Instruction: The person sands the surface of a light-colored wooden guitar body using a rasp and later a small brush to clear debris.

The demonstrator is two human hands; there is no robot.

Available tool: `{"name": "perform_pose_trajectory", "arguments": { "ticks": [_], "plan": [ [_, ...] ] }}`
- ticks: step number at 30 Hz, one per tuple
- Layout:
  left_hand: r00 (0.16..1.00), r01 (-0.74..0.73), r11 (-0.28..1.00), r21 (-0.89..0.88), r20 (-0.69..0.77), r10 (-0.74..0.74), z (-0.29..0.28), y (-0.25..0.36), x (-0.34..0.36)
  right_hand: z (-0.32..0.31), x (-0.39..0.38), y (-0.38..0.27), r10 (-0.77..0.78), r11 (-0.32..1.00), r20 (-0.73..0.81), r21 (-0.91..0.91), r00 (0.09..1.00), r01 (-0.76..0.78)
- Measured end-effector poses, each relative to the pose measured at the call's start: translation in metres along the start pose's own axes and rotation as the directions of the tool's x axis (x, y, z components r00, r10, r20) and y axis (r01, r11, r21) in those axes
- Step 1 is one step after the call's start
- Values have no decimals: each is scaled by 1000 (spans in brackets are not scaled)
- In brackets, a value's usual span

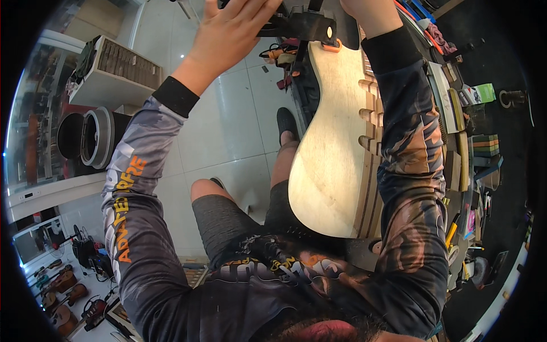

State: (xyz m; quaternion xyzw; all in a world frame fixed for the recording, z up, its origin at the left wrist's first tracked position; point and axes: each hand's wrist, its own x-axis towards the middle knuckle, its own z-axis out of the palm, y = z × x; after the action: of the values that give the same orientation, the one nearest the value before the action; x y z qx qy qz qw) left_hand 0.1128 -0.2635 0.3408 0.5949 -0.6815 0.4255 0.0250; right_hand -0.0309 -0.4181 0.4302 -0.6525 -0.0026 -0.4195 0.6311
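Left hand (236, 25) and right hand (373, 14), finger grip too hidden to judge, seem to secure the wooden body (330, 165) at the black clamp (310, 25); next likely calls for steady tightening

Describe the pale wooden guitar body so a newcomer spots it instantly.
Start at the glossy tiled floor and go right to the person's patterned right sleeve. Between them lies the pale wooden guitar body, its rounded end toward the torso. Unlike the smaller wood blocks beyond the sleeve, it is broad and curved, with cut-outs near the sleeve.
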Motion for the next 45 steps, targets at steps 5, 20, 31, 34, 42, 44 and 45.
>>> {"name": "perform_pose_trajectory", "arguments": {
  "ticks": [5,20,31,34,42,44,45],
  "plan": [
    [992,-121,989,83,-33,124,-10,-12,-3,3,-3,1,-30,999,11,-12,1000,30],
    [998,-67,997,44,11,66,-6,-6,-8,6,-2,2,12,1000,-19,-28,1000,-12],
    [998,-8,994,-113,-58,1,16,-5,-15,11,-5,-6,-48,998,-10,-35,999,47],
    [1000,4,992,-128,-16,-6,15,-6,-16,8,-1,-4,24,1000,-17,3,1000,-24],
    [769,424,609,-671,-89,-633,-13,17,-7,1,3,3,21,997,53,74,998,-25],
    [578,596,113,-795,327,-747,-2,19,-9,5,2,2,29,995,40,90,999,-33],
    [349,633,-411,-656,716,-605,-3,24,-5,6,1,2,42,994,25,103,999,-44]
  ]
}}
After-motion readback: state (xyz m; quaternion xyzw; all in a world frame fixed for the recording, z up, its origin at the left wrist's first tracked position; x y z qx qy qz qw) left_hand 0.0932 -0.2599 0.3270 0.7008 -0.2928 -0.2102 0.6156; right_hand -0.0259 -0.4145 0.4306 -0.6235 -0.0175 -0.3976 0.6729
